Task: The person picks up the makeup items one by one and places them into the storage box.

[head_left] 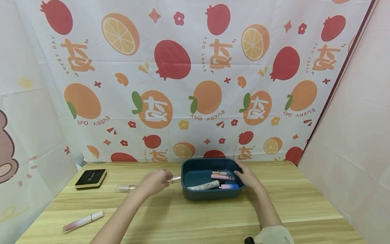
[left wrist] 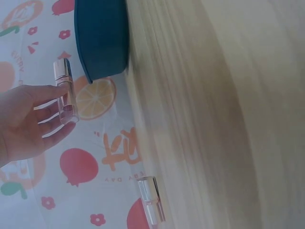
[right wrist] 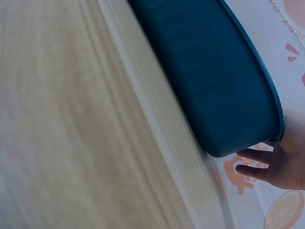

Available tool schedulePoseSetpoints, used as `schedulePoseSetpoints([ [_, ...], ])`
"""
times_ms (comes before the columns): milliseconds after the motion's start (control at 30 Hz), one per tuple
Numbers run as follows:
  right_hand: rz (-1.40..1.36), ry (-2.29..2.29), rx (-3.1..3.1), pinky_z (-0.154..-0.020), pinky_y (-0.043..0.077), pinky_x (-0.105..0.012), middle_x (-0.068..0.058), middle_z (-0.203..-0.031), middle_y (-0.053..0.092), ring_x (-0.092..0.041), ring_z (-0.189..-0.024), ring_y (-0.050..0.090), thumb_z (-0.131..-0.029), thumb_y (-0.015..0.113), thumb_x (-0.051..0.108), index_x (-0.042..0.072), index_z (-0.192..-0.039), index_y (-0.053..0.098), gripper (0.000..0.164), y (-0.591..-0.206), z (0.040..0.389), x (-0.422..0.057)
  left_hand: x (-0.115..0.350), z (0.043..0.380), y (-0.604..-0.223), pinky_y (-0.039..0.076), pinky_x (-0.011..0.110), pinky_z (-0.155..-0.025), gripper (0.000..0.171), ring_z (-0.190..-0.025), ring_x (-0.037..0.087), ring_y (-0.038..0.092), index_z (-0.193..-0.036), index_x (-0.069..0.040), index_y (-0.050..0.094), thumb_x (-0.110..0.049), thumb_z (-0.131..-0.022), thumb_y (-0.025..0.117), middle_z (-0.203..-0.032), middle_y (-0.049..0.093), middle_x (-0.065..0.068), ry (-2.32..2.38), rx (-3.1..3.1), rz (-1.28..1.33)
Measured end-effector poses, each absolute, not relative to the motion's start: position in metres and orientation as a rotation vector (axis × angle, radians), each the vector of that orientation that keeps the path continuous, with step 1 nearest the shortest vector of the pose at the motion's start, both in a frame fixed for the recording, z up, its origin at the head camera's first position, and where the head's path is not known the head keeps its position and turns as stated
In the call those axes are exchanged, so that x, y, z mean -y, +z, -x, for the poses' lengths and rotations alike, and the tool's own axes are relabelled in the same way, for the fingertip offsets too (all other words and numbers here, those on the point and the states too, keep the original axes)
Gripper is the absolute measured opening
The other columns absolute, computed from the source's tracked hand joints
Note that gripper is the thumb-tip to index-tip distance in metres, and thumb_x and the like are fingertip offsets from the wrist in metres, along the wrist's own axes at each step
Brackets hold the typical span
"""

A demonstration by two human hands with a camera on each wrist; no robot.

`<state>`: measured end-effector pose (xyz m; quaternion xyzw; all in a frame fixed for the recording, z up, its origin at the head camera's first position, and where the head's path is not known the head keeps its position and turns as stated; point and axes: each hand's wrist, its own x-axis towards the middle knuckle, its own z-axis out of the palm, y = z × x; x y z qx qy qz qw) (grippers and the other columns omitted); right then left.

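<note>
My left hand (head_left: 154, 183) pinches a clear lip gloss tube (left wrist: 68, 98) with a shiny metallic cap, just left of the dark blue bin (head_left: 210, 194). In the left wrist view, the thumb lies across the tube and the fingers are behind it. At the bin's right end, my right hand (head_left: 249, 175) grips the rim, thumb over the inside and fingers along the outer wall. Inside the bin lie a white squeeze tube (head_left: 207, 185) marked "TWG", a pink lip gloss (head_left: 220, 177), a blue-and-pink tube (head_left: 229, 186) and a small shiny tube (head_left: 219, 173).
Another clear tube (head_left: 123, 188) lies on the wooden table (head_left: 189, 220), left of my left hand and partly hidden by it. Farther left are a black compact (head_left: 90, 178) with gold edges and a pink-and-white lip gloss (head_left: 83, 221). A fruit-patterned curtain (head_left: 195, 135) hangs behind.
</note>
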<state>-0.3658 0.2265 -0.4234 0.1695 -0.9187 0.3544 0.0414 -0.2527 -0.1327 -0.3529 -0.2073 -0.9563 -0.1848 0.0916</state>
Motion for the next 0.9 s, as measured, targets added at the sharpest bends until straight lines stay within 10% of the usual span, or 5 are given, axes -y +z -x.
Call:
schedulePoseSetpoints([
  [900, -0.503, 1.094, 2.810, -0.100, 0.024, -0.054, -0.023, -0.141, 0.032, -0.041, -0.128, 0.027, -0.092, 0.052, 0.008, 0.001, -0.141, 0.032, 0.054, -0.423, 0.365, -0.226, 0.101, 0.264, -0.349, 0.048, 0.034, -0.065, 0.009, -0.073, 0.020, 0.058, -0.084, -0.005, 0.068, -0.003, -0.076, 0.070, -0.077, 0.061, 0.003, -0.493, 2.772, 0.686],
])
